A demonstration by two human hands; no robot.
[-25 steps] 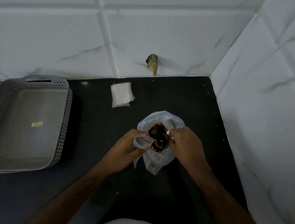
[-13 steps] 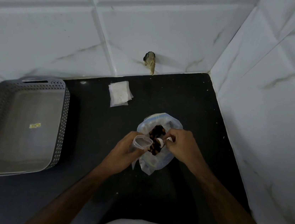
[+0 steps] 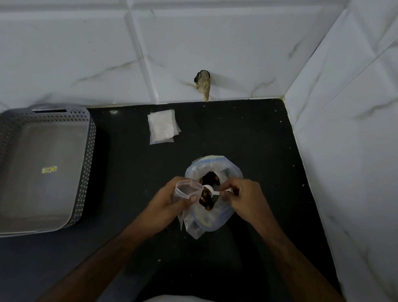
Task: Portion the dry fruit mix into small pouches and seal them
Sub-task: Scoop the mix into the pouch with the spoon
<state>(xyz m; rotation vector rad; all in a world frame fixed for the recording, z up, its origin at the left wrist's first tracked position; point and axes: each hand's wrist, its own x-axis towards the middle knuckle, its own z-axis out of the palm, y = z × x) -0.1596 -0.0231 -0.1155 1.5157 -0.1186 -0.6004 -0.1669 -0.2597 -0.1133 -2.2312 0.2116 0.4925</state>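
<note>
A large clear bag [image 3: 219, 218] of dark dry fruit mix [image 3: 208, 197] stands open on the black counter [image 3: 256, 145]. My left hand [image 3: 166, 203] holds a small clear pouch [image 3: 184, 190] with its mouth open, right beside the bag's left rim. My right hand [image 3: 247, 200] pinches the handle of a small white spoon [image 3: 210, 190], whose bowl lies over the fruit inside the bag. A stack of empty small pouches [image 3: 161, 128] lies flat near the back wall.
A grey perforated plastic basket [image 3: 86, 162] sits on the counter at the left, with only a small sticker inside. White tiled walls close the counter at the back and right. A hole with a brownish stain [image 3: 202, 83] marks the back wall.
My right hand went from gripping the bag's rim to holding the spoon, whose bowl now sits in the fruit. The left hand keeps the pouch in the same place.
</note>
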